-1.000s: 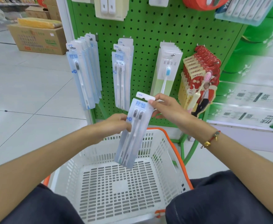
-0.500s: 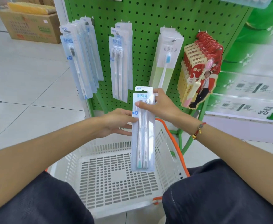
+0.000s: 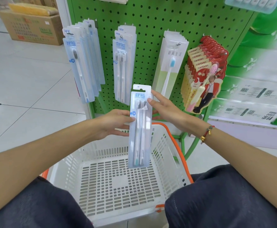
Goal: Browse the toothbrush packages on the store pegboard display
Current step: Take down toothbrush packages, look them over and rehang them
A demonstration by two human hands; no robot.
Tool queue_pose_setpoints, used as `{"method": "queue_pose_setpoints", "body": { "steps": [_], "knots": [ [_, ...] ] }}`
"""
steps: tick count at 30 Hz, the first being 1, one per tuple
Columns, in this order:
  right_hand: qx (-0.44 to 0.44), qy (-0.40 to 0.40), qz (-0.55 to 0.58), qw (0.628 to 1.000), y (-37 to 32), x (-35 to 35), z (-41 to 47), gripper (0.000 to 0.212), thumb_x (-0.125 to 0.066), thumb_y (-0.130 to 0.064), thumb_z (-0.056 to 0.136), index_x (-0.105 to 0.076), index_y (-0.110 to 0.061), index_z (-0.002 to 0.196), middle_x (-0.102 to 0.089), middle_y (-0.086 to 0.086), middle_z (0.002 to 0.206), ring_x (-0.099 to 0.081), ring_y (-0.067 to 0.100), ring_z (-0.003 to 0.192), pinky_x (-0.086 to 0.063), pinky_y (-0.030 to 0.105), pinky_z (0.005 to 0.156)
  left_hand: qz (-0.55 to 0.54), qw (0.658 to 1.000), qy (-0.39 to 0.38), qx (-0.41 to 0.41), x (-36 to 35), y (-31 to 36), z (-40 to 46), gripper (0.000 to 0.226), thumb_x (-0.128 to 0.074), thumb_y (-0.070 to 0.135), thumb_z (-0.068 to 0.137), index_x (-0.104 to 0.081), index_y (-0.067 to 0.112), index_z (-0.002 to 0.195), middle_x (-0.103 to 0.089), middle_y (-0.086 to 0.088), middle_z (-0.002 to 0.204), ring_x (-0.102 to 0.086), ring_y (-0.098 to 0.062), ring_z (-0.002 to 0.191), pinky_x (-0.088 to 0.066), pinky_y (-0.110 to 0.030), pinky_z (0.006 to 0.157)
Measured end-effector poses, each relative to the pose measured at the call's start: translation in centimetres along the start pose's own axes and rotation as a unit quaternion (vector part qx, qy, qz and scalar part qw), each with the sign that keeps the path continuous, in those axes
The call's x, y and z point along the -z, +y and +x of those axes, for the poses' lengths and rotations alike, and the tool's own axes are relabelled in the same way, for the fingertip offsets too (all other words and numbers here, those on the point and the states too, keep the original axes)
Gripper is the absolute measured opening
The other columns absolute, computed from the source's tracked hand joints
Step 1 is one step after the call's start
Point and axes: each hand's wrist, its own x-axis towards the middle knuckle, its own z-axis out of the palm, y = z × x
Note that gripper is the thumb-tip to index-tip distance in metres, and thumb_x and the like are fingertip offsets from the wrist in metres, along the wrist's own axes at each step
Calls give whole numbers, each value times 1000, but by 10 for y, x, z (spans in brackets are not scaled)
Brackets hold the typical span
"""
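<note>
Pack upright, long axis vertical; left hand pinches its left edge, right hand touches top-right, fingers straight.

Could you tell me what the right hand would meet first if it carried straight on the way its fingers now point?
The right hand points up and left, its fingers already at the upper edge of the twin toothbrush pack. Past that, probably the hanging twin packs on the green pegboard, though depth is unclear.
</note>
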Motion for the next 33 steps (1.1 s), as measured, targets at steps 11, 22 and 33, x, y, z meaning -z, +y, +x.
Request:
{"method": "queue_pose_setpoints", "body": {
  "steps": [11, 22, 33],
  "knots": [
    [-20, -60, -115, 991, 9, -10, 5, 66, -60, -14, 94, -28, -30, 150, -62, 9, 112, -64, 23, 99, -53, 38, 89, -106, 990, 79, -39, 8, 5, 2, 24, -49, 17, 101, -62, 18, 121, -69, 1, 116, -67, -15, 103, -58, -24, 73],
    [-34, -162, -252, 954, 12, -11, 2, 44, -77, -4, 77, -59, -13, 117, -67, 9, 109, -65, 22, 93, -53, 41, 91, -131, 985, 96, -52, 18, 6, 2, 22, -50, 17, 100, -61, 21, 118, -67, 2, 119, -64, -16, 109, -55, -32, 89],
    [-5, -16, -138, 990, 5, -8, 7, 48, -69, -24, 89, -52, -15, 133, -65, 0, 89, -62, 13, 78, -51, 37, 87, -67, 996, 46, -25, 13, -1, 4, 24, -49, 17, 100, -63, 20, 120, -70, 2, 115, -66, -17, 106, -54, -36, 92]
  ]
}}
